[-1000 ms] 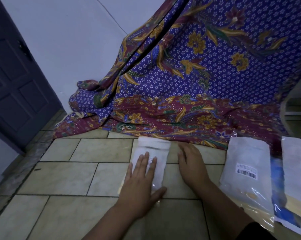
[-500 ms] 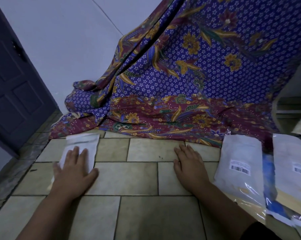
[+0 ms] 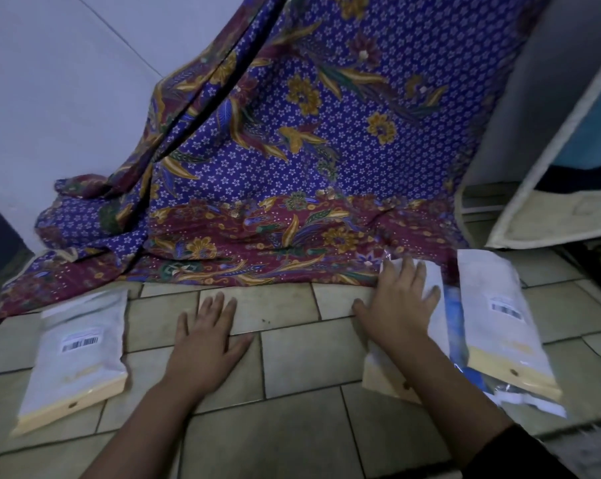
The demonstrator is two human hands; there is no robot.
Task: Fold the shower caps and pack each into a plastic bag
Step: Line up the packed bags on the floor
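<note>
Beige glazed floor tiles (image 3: 292, 426) run up to a draped batik cloth (image 3: 326, 150), purple and maroon with gold flowers. The left hand (image 3: 207, 344) lies flat on bare tile, fingers spread, holding nothing. The right hand (image 3: 399, 305) presses flat, fingers spread, on a glossy rectangular plastic bag (image 3: 376, 373) with pale contents. A packed bag (image 3: 81, 357) with a barcode label lies well to the left. Another labelled bag (image 3: 496, 312) lies just beside the right hand, over something blue.

Glossy clear plastic bags (image 3: 74, 357); smooth matt ceramic floor tiles (image 3: 292, 361); soft patterned cloth drape (image 3: 292, 167).
</note>
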